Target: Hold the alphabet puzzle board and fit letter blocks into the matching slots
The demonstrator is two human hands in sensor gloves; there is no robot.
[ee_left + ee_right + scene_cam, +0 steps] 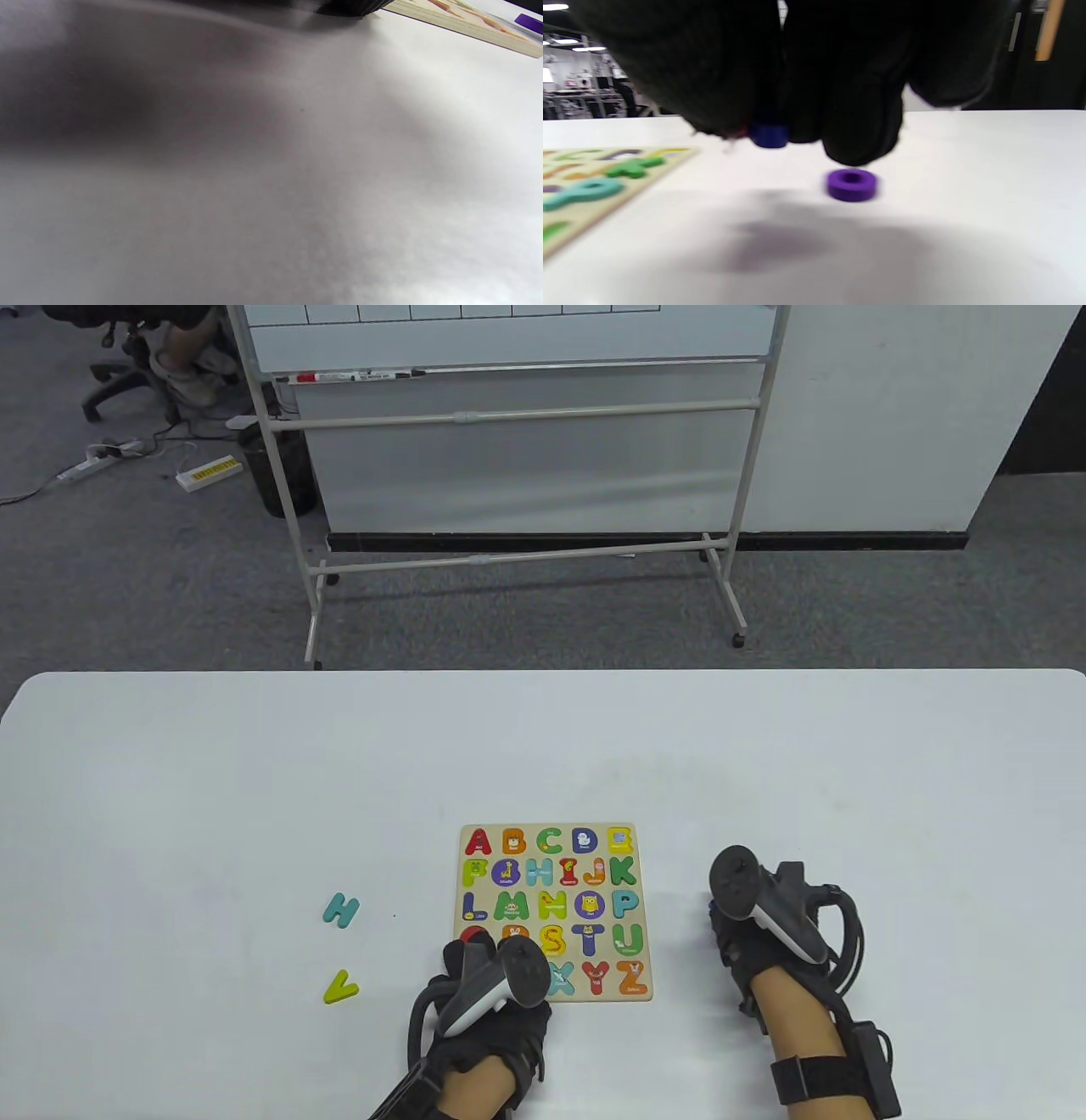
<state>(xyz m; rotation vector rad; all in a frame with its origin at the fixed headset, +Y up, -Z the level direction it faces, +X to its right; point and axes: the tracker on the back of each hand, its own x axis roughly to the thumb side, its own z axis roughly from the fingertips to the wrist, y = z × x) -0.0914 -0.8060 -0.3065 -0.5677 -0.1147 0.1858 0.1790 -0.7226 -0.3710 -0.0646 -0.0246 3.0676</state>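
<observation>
1. Alphabet puzzle board point(556, 912) lies flat on the white tabletop point(543, 746), near the front edge and roughly in the middle, with most of its coloured letters already seated in their slots.
2. Left hand point(484, 984) rests on the board's near left corner, likely to keep it from sliding while pieces are pressed in. Its tracker hides the fingers, so I cannot tell whether they are spread or curled.
3. Right hand point(764, 925) sits on the tabletop well to the right of the board. In the right wrist view its gloved fingers point(861, 135) hang close together, and a blue piece point(769, 134) appears pinched among them, though blur makes the hold uncertain.
4. Teal letter H point(341, 909) lies loose on the tabletop left of the board, waiting for its slot.
5. Yellow-green letter V point(340, 987) lies just nearer than the H.
6. Purple ring-shaped piece point(852, 184), probably an O, lies directly under the right fingers, apparently untouched.
</observation>
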